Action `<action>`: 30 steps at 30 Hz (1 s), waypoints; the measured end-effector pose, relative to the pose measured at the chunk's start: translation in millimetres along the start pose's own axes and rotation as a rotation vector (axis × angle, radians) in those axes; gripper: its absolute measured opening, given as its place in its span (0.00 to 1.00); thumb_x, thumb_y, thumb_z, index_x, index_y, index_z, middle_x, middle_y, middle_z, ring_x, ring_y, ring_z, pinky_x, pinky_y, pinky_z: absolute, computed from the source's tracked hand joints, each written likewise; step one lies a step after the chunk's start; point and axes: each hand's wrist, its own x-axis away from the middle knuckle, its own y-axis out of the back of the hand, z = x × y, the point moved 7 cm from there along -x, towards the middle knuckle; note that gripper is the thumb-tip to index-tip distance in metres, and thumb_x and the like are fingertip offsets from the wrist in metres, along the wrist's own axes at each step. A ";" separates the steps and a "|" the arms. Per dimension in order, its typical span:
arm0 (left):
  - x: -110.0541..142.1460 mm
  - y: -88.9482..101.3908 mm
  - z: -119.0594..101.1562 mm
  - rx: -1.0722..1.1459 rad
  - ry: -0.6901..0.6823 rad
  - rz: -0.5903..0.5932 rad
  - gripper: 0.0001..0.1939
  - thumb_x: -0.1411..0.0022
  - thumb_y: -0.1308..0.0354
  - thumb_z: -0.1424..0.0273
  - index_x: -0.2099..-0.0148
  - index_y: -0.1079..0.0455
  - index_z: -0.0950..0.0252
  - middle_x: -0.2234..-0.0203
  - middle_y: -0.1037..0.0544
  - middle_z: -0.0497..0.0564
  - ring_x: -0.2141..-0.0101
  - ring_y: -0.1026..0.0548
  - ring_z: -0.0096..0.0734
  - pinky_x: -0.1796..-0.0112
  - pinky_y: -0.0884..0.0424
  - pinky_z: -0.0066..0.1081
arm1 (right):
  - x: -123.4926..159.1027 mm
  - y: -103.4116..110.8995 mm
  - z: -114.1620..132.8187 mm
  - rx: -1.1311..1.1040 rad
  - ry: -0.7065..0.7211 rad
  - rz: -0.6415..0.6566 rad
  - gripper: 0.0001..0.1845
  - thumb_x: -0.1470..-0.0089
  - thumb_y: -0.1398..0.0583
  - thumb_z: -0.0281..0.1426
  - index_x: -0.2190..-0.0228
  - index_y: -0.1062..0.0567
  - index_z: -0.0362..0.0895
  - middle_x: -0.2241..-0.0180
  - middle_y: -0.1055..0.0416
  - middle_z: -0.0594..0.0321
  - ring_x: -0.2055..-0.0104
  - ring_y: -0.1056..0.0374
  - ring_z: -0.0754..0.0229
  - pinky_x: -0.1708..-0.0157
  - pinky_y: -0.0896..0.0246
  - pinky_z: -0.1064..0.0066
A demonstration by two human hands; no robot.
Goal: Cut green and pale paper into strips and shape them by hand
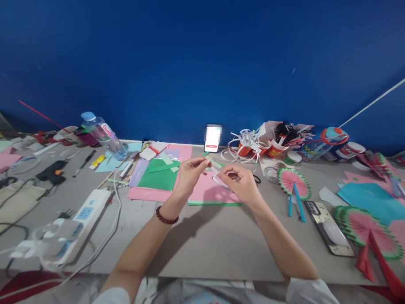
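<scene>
My left hand [192, 173], with a dark red bead bracelet [167, 216] at its wrist, pinches a small pale strip [215, 163] between thumb and forefinger. My right hand [238, 180] is a little to the right, its fingertips closed together; what they hold is too small to make out. Just below those fingertips a thin white curved band [220, 183] shows; whether they grip it I cannot tell. Both hands are above a pink sheet [214, 196] with a green front edge. Left of them, light green paper strips [164, 167] lie on a green sheet [155, 180].
A lit phone [212, 139] stands against the blue wall. Cups of white strips [245, 147] and tools are behind on the right, with pink pleated paper fans [292, 181] nearer. On the left are a bottle [105, 133], a glue gun [52, 172] and a power strip [87, 223] with trailing cables.
</scene>
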 end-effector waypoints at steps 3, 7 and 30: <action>2.9 -3.9 5.0 -0.002 0.022 -0.007 0.09 0.54 0.33 0.64 0.72 0.23 0.65 0.74 0.20 0.52 0.71 0.24 0.30 0.70 0.29 0.29 | -2.9 -1.3 -4.5 -0.036 -0.013 0.010 0.13 0.51 0.37 0.42 0.76 0.29 0.46 0.70 0.27 0.61 0.72 0.33 0.61 0.73 0.37 0.70; 6.3 -7.9 10.7 0.029 0.067 -0.007 0.09 0.56 0.32 0.67 0.70 0.22 0.65 0.72 0.19 0.52 0.69 0.24 0.31 0.65 0.28 0.32 | -4.6 1.3 -12.1 -0.111 -0.079 -0.016 0.15 0.54 0.35 0.43 0.75 0.29 0.45 0.71 0.29 0.62 0.75 0.35 0.64 0.79 0.41 0.73; 11.9 -14.5 0.9 0.007 0.031 0.056 0.06 0.54 0.34 0.67 0.72 0.21 0.64 0.75 0.19 0.51 0.72 0.24 0.30 0.67 0.28 0.30 | -7.3 2.6 -22.1 -0.158 -0.149 -0.023 0.19 0.56 0.34 0.45 0.75 0.29 0.43 0.78 0.34 0.66 0.84 0.47 0.72 0.87 0.55 0.78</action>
